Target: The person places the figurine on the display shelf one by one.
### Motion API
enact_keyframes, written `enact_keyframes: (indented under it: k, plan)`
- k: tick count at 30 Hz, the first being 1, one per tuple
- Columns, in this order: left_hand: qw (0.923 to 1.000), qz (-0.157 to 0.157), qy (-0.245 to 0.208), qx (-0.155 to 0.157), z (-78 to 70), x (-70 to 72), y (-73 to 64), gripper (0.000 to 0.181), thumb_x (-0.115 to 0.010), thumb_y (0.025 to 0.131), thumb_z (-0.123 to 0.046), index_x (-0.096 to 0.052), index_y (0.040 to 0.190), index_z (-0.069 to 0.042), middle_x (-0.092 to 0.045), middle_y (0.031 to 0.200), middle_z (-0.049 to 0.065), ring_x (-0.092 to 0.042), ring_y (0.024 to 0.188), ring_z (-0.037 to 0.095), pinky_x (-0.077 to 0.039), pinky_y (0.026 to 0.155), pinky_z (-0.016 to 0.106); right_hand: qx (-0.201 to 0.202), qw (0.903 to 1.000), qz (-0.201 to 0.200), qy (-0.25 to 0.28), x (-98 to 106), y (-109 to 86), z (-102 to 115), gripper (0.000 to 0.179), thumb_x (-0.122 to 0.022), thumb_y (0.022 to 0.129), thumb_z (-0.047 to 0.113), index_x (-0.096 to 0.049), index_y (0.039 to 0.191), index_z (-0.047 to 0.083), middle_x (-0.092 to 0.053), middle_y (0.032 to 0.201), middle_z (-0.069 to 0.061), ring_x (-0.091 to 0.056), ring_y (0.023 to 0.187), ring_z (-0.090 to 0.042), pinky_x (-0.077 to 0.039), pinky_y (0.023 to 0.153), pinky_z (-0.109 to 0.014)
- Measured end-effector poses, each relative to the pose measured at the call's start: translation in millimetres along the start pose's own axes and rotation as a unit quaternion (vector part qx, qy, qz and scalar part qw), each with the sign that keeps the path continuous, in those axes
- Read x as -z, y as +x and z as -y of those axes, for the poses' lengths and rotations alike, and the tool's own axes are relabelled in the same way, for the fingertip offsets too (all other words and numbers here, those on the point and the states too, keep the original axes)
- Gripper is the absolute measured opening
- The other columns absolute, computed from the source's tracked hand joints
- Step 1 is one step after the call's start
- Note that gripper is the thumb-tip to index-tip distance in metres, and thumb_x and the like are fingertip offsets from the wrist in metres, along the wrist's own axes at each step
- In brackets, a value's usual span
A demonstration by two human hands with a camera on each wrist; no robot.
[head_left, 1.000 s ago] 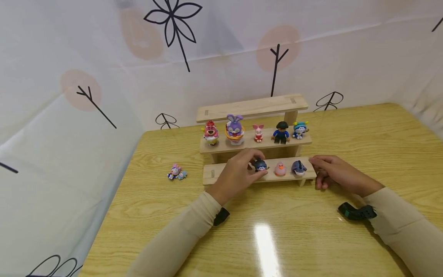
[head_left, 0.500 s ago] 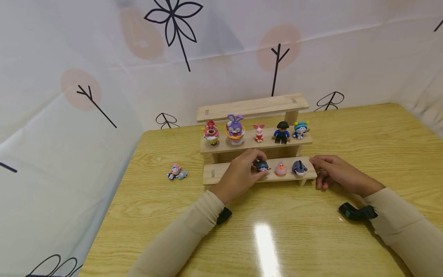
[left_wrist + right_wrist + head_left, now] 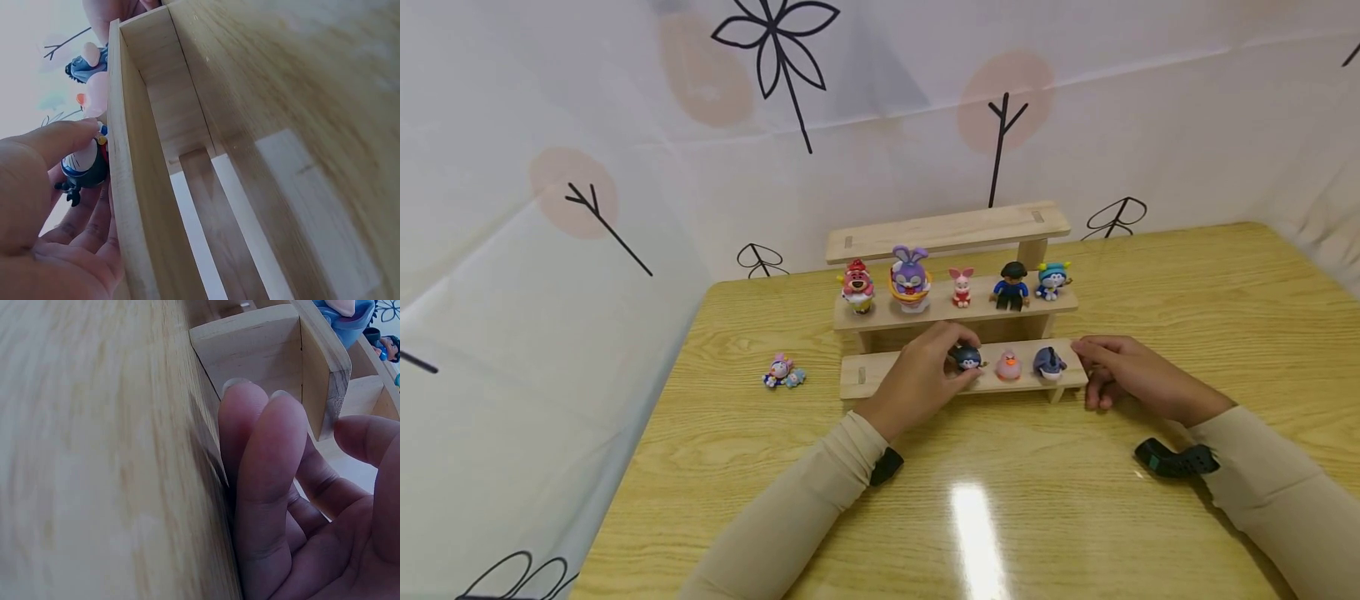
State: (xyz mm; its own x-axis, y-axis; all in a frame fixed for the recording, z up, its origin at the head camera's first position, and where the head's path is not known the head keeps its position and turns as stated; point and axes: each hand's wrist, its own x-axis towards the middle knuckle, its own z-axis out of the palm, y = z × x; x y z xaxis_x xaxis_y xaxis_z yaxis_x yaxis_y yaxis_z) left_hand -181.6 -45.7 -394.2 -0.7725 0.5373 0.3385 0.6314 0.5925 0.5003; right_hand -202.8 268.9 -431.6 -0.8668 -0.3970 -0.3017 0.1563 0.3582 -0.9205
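My left hand (image 3: 917,379) pinches a small dark figurine (image 3: 969,358) at the lowest step of the wooden display shelf (image 3: 878,375). In the left wrist view, the thumb lies across the white-faced figurine (image 3: 87,165), with fingers underneath it. To its right on that step sit a pink duck figurine (image 3: 1008,367) and a blue-grey donkey figurine (image 3: 1048,364). At the step's right end rests my right hand (image 3: 1138,379). One of its fingertips touches the board's end (image 3: 337,387) in the right wrist view, while the other fingers bend loosely in front of it.
On the middle step stand a pink bear (image 3: 857,287), a purple rabbit (image 3: 910,279), a piglet (image 3: 961,287), a blue-clad toy man (image 3: 1011,287) and a blue-hatted figurine (image 3: 1052,282). Another small figurine (image 3: 781,371) lies on the table (image 3: 760,467) left of the shelf. Patterned cloth (image 3: 887,167) hangs behind.
Over the last second the left hand and the dark figurine shift very slightly to the right in the head view. The right hand stays at the shelf's end.
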Motion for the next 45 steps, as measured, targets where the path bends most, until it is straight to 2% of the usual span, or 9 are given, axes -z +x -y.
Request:
enact_keyframes:
  k: [14, 21, 28, 35, 40, 45]
  plan:
    - [0.9996, 0.018, 0.013, 0.016, 0.0, -3.9, 0.7, 0.041, -0.072, 0.094, -0.022, -0.056, 0.132, -0.017, -0.061, 0.125, -0.001, -0.057, 0.096, 0.003, -0.050, 0.077, 0.010, 0.005, 1.0000, 0.000, -0.006, 0.2, 0.6, 0.0, 0.043, -0.037, 0.109, 0.044, -0.051, 0.095, 0.006, -0.063, 0.073, -0.009, -0.066, 0.061, -0.021, -0.059, 0.056, -0.037]
    - [0.9989, 0.028, 0.008, 0.036, -1.1, -3.9, 1.0, 0.046, -0.073, 0.093, -0.023, -0.054, 0.134, -0.016, -0.064, 0.125, -0.001, -0.060, 0.106, 0.005, -0.053, 0.087, 0.015, 0.013, 0.9999, 0.005, -0.006, -0.3, 0.2, 0.0, 0.041, -0.037, 0.109, 0.043, -0.050, 0.094, 0.007, -0.063, 0.073, -0.008, -0.066, 0.061, -0.020, -0.059, 0.056, -0.036]
    - [0.9986, 0.028, 0.002, 0.045, -0.6, 0.0, -2.8, 0.051, -0.075, 0.092, -0.024, -0.052, 0.137, -0.016, -0.063, 0.124, -0.001, -0.060, 0.100, 0.006, -0.052, 0.084, 0.014, 0.010, 0.9999, -0.006, -0.007, -0.8, 0.0, -0.6, 0.042, -0.036, 0.109, 0.042, -0.050, 0.094, 0.005, -0.062, 0.074, -0.009, -0.066, 0.061, -0.021, -0.059, 0.055, -0.036]
    - [0.9980, 0.026, -0.015, 0.056, 5.5, 10.1, -15.0, 0.052, -0.076, 0.091, -0.023, -0.054, 0.138, -0.017, -0.062, 0.121, -0.002, -0.064, 0.105, 0.007, -0.054, 0.092, 0.018, 0.007, 0.9999, -0.006, -0.009, -0.8, 0.2, -0.1, 0.043, -0.036, 0.109, 0.043, -0.050, 0.095, 0.005, -0.063, 0.074, -0.009, -0.066, 0.062, -0.021, -0.059, 0.056, -0.037]
    - [0.9975, 0.026, -0.002, 0.066, 12.2, 18.5, -28.8, 0.049, -0.075, 0.092, -0.024, -0.055, 0.137, -0.019, -0.063, 0.117, -0.001, -0.066, 0.105, 0.010, -0.056, 0.092, 0.022, 0.007, 0.9999, -0.005, -0.009, -1.0, 0.0, 0.7, 0.044, -0.037, 0.109, 0.045, -0.051, 0.096, 0.005, -0.063, 0.075, -0.010, -0.066, 0.062, -0.021, -0.059, 0.056, -0.037]
    - [0.9975, 0.015, 0.007, 0.069, 20.8, 28.6, -42.4, 0.044, -0.074, 0.093, -0.022, -0.058, 0.133, -0.016, -0.064, 0.118, 0.001, -0.067, 0.103, 0.011, -0.057, 0.090, 0.025, 0.004, 0.9999, -0.007, -0.009, -1.4, -0.1, 0.6, 0.046, -0.038, 0.108, 0.046, -0.051, 0.097, 0.003, -0.061, 0.077, -0.011, -0.066, 0.063, -0.023, -0.059, 0.057, -0.038]
